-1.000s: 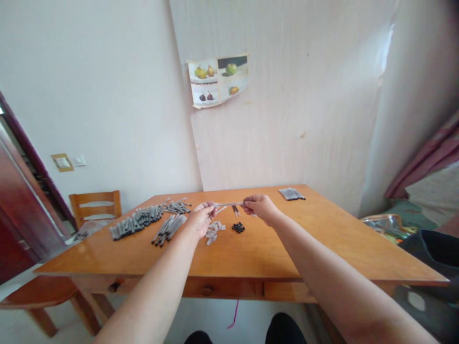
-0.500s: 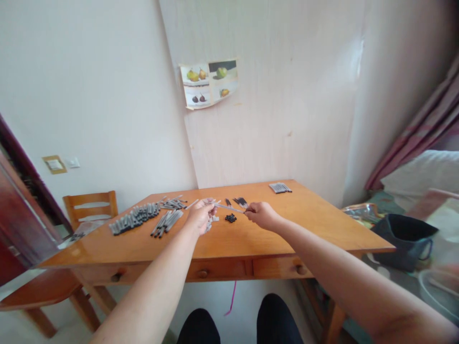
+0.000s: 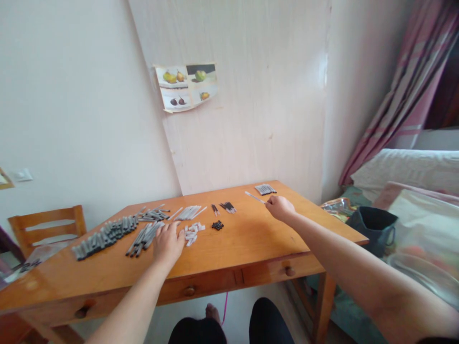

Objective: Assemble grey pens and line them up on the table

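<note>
My right hand [image 3: 279,208] is closed around one end of a thin whitish stick, like a pen refill [image 3: 254,196]. That stick points up and left, close to a row of grey, black-ended pens [image 3: 266,189] at the table's far right. My left hand [image 3: 168,242] is open, fingers outstretched at the right edge of a pile of grey tubes with black ends [image 3: 141,241]. Whether it touches them I cannot tell. Small white pieces [image 3: 192,234] lie just right of it. Further right is a heap of small black pieces [image 3: 217,225].
On the wooden table [image 3: 233,248] also lie white sticks [image 3: 190,212], thin dark-tipped pieces [image 3: 228,207] and a long row of grey tubes [image 3: 103,236]. A wooden chair [image 3: 46,227] stands left. A dark bin [image 3: 373,229] is beyond the right edge.
My hands have moved apart. The left let go of the thin stick and went left to the grey tubes; the right carried the stick right toward the pen row. The view turned right.
</note>
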`<state>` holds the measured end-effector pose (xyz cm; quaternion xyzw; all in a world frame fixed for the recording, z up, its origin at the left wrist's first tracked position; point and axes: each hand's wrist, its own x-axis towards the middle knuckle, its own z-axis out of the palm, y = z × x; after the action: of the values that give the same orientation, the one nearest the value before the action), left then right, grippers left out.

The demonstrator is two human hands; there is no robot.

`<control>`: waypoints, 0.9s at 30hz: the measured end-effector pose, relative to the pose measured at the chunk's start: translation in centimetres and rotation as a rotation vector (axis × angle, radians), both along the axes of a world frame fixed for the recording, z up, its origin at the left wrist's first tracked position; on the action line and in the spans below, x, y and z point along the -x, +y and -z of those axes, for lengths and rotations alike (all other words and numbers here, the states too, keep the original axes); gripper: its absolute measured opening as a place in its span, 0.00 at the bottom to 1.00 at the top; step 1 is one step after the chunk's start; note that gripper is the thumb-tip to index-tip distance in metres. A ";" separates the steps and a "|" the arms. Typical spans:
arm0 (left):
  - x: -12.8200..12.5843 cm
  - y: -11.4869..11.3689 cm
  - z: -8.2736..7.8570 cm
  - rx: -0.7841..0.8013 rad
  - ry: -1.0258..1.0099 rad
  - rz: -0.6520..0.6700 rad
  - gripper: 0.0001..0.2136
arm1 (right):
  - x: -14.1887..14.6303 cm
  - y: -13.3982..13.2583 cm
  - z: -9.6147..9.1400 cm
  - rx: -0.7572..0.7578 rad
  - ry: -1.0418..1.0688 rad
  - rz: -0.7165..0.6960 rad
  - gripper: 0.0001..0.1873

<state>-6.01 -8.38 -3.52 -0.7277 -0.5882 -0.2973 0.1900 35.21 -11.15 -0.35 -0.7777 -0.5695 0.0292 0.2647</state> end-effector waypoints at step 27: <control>2.0 2.3 2.8 -0.105 0.116 0.046 0.22 | -5.4 14.1 2.5 0.079 -0.009 0.332 0.18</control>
<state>-8.02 -6.06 -6.31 -0.7461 -0.5430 -0.2892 0.2548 40.60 2.90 -2.85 -0.8711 -0.4327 0.0039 0.2323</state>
